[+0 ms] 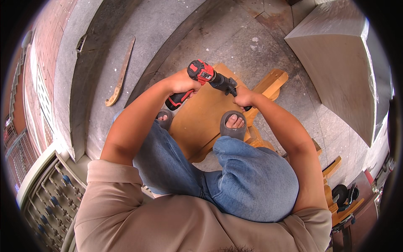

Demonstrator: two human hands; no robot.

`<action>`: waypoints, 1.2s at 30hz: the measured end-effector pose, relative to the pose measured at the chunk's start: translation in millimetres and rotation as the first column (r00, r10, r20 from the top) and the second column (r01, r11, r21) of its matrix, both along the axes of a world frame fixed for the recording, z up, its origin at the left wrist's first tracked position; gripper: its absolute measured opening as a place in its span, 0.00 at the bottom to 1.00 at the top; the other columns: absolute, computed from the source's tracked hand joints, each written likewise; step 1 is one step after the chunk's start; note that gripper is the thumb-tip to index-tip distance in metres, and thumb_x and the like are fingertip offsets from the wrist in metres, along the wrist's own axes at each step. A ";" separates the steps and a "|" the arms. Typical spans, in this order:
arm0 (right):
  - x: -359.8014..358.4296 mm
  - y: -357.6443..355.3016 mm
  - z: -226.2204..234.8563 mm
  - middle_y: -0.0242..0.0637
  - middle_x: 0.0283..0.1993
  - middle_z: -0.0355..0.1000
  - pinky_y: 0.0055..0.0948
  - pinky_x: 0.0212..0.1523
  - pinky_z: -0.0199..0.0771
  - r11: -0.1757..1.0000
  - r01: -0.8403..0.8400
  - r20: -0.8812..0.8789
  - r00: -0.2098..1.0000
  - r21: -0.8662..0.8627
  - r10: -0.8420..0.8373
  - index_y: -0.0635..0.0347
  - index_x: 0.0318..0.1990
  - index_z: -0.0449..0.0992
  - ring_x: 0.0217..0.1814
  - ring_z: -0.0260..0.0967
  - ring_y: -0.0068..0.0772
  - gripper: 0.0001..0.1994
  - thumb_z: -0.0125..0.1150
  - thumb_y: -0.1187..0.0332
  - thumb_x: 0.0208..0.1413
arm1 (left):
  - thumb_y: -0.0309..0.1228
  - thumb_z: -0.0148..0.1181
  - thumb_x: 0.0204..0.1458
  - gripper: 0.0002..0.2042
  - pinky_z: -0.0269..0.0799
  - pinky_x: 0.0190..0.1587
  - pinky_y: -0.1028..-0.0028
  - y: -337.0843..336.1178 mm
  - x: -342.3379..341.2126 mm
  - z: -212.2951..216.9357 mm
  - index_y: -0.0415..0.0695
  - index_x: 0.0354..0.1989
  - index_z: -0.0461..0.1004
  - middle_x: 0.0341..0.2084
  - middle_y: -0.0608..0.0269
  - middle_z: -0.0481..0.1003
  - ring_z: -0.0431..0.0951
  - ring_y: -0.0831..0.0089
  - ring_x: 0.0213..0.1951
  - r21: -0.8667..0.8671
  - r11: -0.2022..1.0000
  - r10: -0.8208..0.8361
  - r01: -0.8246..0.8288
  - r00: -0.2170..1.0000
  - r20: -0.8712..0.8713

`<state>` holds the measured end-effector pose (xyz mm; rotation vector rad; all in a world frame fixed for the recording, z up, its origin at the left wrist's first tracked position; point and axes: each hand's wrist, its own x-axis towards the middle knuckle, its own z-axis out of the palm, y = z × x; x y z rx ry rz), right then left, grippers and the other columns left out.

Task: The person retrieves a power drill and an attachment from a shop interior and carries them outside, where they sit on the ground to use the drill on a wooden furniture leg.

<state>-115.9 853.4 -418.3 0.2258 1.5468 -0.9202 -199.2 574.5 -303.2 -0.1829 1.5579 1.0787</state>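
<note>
A red and black cordless drill is held level over a yellow-brown wooden piece. My left hand is wrapped round its main grip. My right hand is closed on the black side handle below the front end. Towards the right, the drill's black front end points; I cannot make out a bit in it. The wooden piece has a broad flat panel and lies on the ground between my feet. My right foot, in a grey slide sandal, rests on it.
Left of me, a long brown blade with a wooden handle lies on a stone step. A large wrapped box-like block stands at right. A wooden beam extends beyond my right hand. A metal railing is at lower left.
</note>
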 end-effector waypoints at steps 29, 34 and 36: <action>47.5 -28.4 16.7 0.45 0.42 0.82 0.36 0.36 0.87 0.788 -0.170 -0.567 0.606 0.592 0.557 0.68 0.51 0.70 0.41 0.85 0.39 0.17 0.64 0.69 0.58 | 0.21 0.68 0.50 0.11 0.79 0.35 0.70 8.9 -7.2 8.4 0.40 0.42 0.75 0.31 0.63 0.79 0.80 0.75 0.29 -0.094 0.995 -0.017 0.021 0.999 0.046; 28.3 -23.3 28.3 0.44 0.42 0.83 0.33 0.40 0.87 0.788 -0.252 -0.480 0.677 0.561 0.558 0.64 0.47 0.69 0.44 0.85 0.39 0.15 0.67 0.71 0.57 | 0.19 0.64 0.49 0.09 0.77 0.33 0.71 4.4 -17.8 -2.2 0.41 0.39 0.75 0.30 0.64 0.78 0.78 0.76 0.28 -0.107 0.980 -0.169 0.168 0.986 0.001; 26.7 -25.9 35.1 0.45 0.43 0.83 0.34 0.40 0.87 0.781 -0.291 -0.446 0.688 0.553 0.572 0.65 0.49 0.69 0.45 0.85 0.40 0.17 0.69 0.71 0.56 | 0.19 0.64 0.49 0.09 0.77 0.33 0.71 2.4 -20.1 -4.3 0.41 0.38 0.75 0.29 0.65 0.78 0.78 0.76 0.28 -0.104 0.978 -0.179 0.179 0.984 0.012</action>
